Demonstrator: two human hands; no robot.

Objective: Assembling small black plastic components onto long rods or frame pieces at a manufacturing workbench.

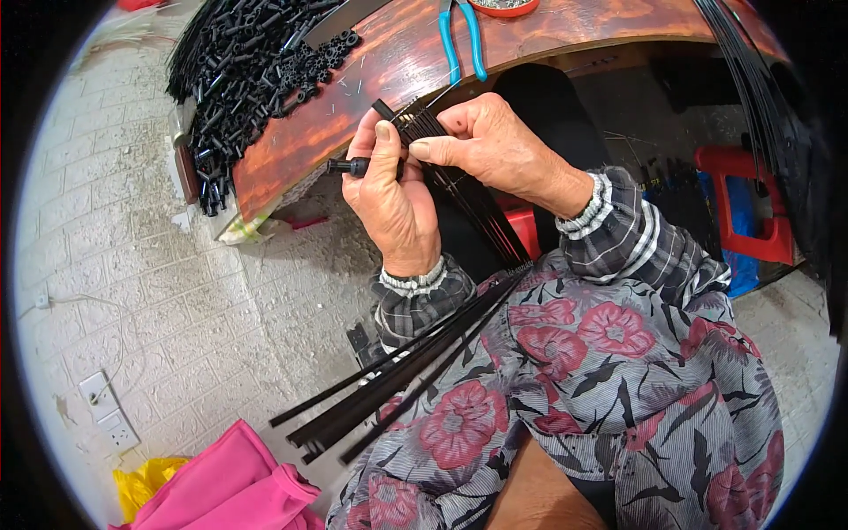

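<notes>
Head view: left hand closed around a small black tube piece, right hand pinched shut on a fan of thin black rods held centre, trailing near-left across the lap, black tube pile heaped far left on wooden table, blue-handled pliers laid far centre.

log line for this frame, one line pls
left hand: holds black tube piece | right hand: pinches fan of black rods | blue pliers on wooden table
</notes>
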